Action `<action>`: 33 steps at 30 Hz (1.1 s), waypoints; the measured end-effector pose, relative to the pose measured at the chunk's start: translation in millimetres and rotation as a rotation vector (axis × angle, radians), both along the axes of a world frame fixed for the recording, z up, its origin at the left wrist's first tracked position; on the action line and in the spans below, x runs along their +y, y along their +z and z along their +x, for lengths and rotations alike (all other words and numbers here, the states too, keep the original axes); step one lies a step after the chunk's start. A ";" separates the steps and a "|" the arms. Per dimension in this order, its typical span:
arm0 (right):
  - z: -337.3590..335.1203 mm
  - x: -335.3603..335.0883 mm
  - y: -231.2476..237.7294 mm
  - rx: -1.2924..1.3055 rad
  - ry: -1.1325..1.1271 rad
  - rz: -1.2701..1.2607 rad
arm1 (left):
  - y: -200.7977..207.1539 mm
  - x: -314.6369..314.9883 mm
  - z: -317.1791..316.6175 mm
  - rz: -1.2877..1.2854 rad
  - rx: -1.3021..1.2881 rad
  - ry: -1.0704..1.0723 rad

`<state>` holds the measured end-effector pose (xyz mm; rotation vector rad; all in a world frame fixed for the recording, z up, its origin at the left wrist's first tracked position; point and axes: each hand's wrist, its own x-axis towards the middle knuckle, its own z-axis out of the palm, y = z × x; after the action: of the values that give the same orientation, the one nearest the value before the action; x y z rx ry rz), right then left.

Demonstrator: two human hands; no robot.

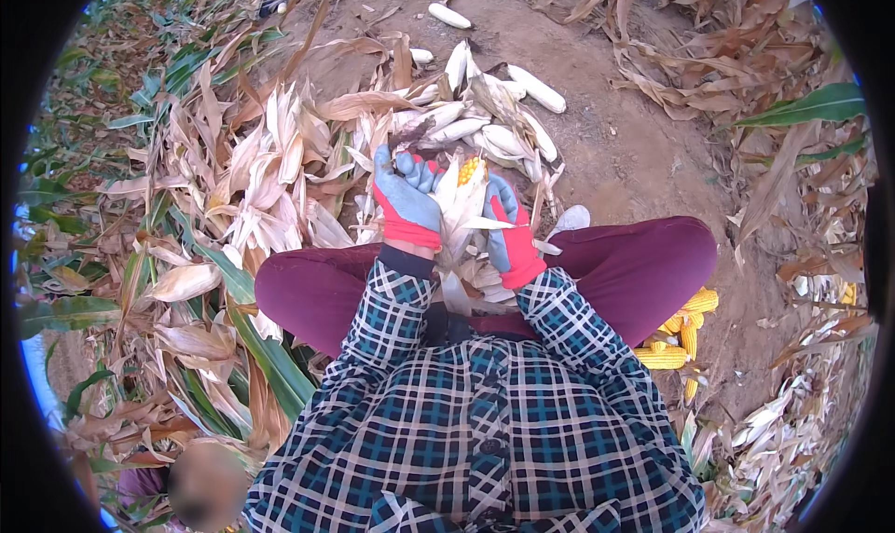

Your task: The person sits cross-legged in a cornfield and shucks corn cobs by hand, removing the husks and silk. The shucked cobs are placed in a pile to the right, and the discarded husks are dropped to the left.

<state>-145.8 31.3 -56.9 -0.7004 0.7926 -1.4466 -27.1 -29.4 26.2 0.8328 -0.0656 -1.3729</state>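
Observation:
Between my hands, above my crossed legs, is an ear of corn (469, 169) with its yellow kernels showing at the far tip. Pale dry husk (457, 207) still wraps the rest of it, and loose strips hang toward me. My left hand (407, 194), in a grey and red glove, has its fingers curled at the left side of the husk. On the other side, my right hand (509, 224), gloved alike, is closed around the ear and a husk strip. The fingertips against the ear are partly hidden.
Just beyond my hands lies a heap of pale ears (485, 128) among husks. Dry husks and leaves (252, 193) cover the ground at left. Yellow husked ears (664, 356) lie by my right knee. Another person's head (207, 486) shows at lower left. Dry stalks (727, 39) border the far right.

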 end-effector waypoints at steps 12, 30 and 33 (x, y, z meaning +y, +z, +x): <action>2.8 -19.8 -13.2 -0.134 -0.225 0.143 | -10.0 6.1 -34.9 0.112 0.207 -0.171; -132.9 -75.6 -29.2 -0.062 -0.651 0.054 | -101.3 38.4 97.9 0.125 -0.631 -0.256; -130.3 -64.4 -4.6 0.267 -0.673 -0.035 | -119.5 31.1 90.5 0.087 -1.214 -0.063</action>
<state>-276.1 -33.1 -61.5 -0.6931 1.2950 -1.9938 63.4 1.7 -93.3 1.6409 -0.9731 -0.7515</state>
